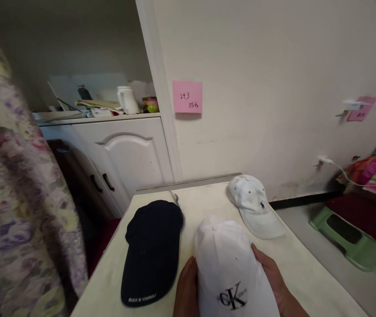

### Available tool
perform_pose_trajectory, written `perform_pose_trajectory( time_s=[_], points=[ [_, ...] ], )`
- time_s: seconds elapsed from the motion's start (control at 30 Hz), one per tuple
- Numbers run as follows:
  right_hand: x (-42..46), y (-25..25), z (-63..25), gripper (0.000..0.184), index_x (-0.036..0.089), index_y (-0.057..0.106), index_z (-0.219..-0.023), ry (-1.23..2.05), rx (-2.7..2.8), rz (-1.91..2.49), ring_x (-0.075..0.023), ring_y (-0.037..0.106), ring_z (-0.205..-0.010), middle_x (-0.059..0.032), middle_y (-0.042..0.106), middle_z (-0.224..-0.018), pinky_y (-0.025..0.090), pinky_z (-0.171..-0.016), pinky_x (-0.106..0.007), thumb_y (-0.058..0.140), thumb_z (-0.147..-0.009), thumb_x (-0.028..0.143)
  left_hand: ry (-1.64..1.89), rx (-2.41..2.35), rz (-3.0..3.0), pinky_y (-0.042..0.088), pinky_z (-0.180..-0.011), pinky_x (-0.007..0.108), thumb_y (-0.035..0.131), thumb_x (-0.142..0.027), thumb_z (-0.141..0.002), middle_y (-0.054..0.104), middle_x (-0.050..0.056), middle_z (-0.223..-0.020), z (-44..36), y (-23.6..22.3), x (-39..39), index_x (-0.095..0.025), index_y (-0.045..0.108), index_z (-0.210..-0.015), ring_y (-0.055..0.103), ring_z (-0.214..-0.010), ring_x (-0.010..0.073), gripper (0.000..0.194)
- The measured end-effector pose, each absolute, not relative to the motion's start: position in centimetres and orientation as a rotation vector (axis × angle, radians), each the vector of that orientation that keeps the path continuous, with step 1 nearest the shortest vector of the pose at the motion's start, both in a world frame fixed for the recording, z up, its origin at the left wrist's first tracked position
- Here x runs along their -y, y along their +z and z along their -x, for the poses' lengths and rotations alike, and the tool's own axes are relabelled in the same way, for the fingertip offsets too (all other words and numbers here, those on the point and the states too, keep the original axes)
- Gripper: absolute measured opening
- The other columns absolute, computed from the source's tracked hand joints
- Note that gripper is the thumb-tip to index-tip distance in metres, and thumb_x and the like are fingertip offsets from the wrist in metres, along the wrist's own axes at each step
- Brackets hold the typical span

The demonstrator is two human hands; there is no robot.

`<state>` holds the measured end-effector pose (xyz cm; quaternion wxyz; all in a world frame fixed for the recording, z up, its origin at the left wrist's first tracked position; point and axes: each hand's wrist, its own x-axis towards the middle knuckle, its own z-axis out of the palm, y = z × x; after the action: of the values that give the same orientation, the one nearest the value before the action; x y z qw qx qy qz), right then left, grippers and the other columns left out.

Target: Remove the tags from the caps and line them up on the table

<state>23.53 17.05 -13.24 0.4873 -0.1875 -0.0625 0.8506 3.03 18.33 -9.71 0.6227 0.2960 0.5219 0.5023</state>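
Note:
A white baseball cap with black "CK" lettering is between my two hands at the bottom of the head view. My left hand is closed on the cap's left side, and my right hand grips its right side. The lower part of the cap runs out of the frame. To the left lies a dark navy cap with small white lettering on its brim edge. Behind and to the right sits a pale cap with a small dark emblem. Neither of these two is touched by a hand.
The caps are on a cream-coloured table against the wall. A floral curtain hangs at left, beside a white cabinet holding a white jug. A pink note is on the wall. A green stool stands at right.

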Motion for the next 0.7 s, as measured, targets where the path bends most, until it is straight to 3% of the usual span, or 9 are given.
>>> perform_pose_trajectory(
  time_s=[0.2, 0.37, 0.6, 0.7],
  points=[
    [-17.1, -12.6, -23.3, 0.048, 0.014, 0.082, -0.101, 2.014, 0.152, 0.507, -0.0411, 0.071, -0.108, -0.0149, 0.084, -0.097, 0.046, -0.105, -0.055, 0.063, -0.084, 0.055, 1.158, -1.203, -0.732, 0.036, -0.114, 0.052, 0.075, -0.044, -0.070, 0.071, 0.017, -0.129, -2.7, -9.4, -18.2, -0.015, 0.078, -0.102, 0.046, -0.138, 0.0438, 0.043],
    [-17.0, -12.1, -23.2, 0.051, 0.013, 0.082, -0.100, 2.032, 0.105, 0.514, -0.0411, 0.071, -0.109, -0.0160, 0.083, -0.100, 0.046, -0.105, -0.056, 0.060, -0.084, 0.057, 1.171, -1.202, -0.748, 0.037, -0.113, 0.049, 0.075, -0.040, -0.071, 0.070, 0.016, -0.131, -2.6, -9.4, -18.2, -0.016, 0.078, -0.100, 0.045, -0.139, 0.0425, 0.038],
    [-17.1, -11.3, -23.0, 0.066, 0.015, 0.073, -0.122, 2.024, 0.149, 0.634, -0.0390, 0.067, -0.117, -0.0148, 0.081, -0.110, 0.044, -0.108, -0.056, 0.060, -0.083, 0.067, 1.220, -1.253, -0.679, 0.037, -0.114, 0.045, 0.074, -0.033, -0.074, 0.068, 0.013, -0.136, -2.3, -10.2, -18.5, -0.017, 0.077, -0.099, 0.046, -0.139, 0.0384, 0.030],
    [-15.5, -11.4, -23.1, 0.063, 0.016, 0.069, -0.128, 1.989, 0.198, 0.693, -0.0374, 0.065, -0.121, -0.0141, 0.080, -0.115, 0.044, -0.109, -0.054, 0.062, -0.085, 0.062, 1.250, -1.247, -0.707, 0.033, -0.117, 0.040, 0.074, -0.025, -0.073, 0.066, 0.012, -0.138, -1.8, -10.7, -18.8, -0.016, 0.078, -0.098, 0.044, -0.141, 0.0356, 0.027]
  ],
)
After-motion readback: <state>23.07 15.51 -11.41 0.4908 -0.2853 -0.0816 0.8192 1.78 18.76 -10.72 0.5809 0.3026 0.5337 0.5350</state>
